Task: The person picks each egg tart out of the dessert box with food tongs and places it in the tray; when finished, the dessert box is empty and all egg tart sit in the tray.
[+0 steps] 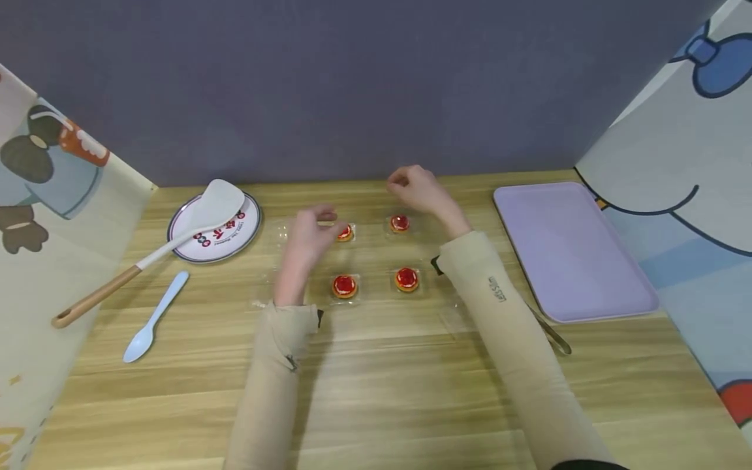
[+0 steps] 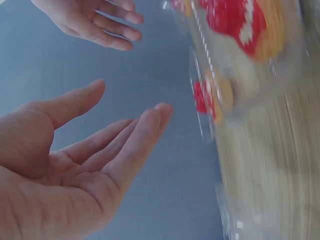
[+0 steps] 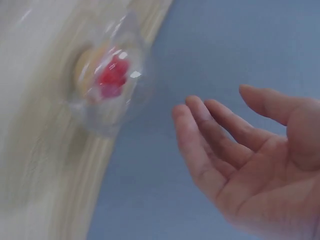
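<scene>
Small red-topped tarts sit in clear plastic boxes on the wooden table: front left (image 1: 344,286), front right (image 1: 407,279), back left (image 1: 344,232) and back right (image 1: 399,224). My left hand (image 1: 308,238) hovers just left of the back left tart, partly covering its box. In the left wrist view this hand (image 2: 85,170) has its fingers and thumb apart, holding nothing. Above and behind the back right tart is my right hand (image 1: 420,189). The right wrist view shows that hand (image 3: 250,160) empty, fingers loosely bent, apart from a blurred boxed tart (image 3: 112,77).
At the left, a white spatula (image 1: 217,203) with a wooden handle lies across a patterned plate (image 1: 249,228), near a pale blue spoon (image 1: 154,323). A lilac tray (image 1: 578,251) stands at the right. Metal tongs (image 1: 555,336) lie partly under the right sleeve. Clear plastic (image 1: 461,316) lies beside it.
</scene>
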Demonstrator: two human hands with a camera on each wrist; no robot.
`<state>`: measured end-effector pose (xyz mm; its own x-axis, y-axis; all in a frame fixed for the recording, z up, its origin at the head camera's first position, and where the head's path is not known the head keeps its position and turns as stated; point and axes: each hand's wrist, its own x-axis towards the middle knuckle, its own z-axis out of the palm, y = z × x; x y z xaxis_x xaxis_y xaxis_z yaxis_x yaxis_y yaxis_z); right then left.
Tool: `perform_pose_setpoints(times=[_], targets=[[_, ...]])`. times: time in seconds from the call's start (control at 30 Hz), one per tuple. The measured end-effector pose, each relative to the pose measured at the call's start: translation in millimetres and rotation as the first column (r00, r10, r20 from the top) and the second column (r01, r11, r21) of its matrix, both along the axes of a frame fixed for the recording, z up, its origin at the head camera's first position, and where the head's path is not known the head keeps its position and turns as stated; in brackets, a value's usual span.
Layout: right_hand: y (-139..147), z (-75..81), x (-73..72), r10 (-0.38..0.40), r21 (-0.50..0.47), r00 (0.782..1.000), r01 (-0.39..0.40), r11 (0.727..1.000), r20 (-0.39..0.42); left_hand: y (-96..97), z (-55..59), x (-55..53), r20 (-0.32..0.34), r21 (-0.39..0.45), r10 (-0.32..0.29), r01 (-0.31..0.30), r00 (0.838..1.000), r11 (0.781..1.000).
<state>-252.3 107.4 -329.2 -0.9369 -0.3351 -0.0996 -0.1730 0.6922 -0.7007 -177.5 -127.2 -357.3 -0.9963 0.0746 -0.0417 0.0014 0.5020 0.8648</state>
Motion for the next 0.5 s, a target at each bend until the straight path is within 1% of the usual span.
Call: perform_pose_setpoints(times=[0.1,0.17,0.33,0.43,0.5], targets=[[11.7,-7.1,-3.3,-0.008,0.031,1.0,0.008,0.999,-0.002,14.1,-2.7,-1.9,0.014,-0.005,-0.024,0.024,1.0,1.0],[18.4,-10.9,-4.4,-0.011,0.044,1.0,0.011,0.999,0.015,23.2,-5.2,-3.0,0.032,-0.013,-0.045,0.046,0.998,0.999],[28.7,-20.6,-4.3,0.006,0.081,0.999,-0.009,0.997,0.04,41.6,-12.5,-3.7,0.105,-0.014,-0.095,0.097,0.99,0.995],[31.9,-27.6,-3.8,0.03,0.096,0.999,-0.034,0.995,0.04,49.7,-15.7,-3.7,0.12,-0.005,-0.108,0.11,0.987,0.994],[32.7,-31.1,-3.6,0.041,0.096,0.997,-0.047,0.994,0.058,53.1,-17.4,-4.0,0.125,-0.005,-0.11,0.111,0.986,0.994]])
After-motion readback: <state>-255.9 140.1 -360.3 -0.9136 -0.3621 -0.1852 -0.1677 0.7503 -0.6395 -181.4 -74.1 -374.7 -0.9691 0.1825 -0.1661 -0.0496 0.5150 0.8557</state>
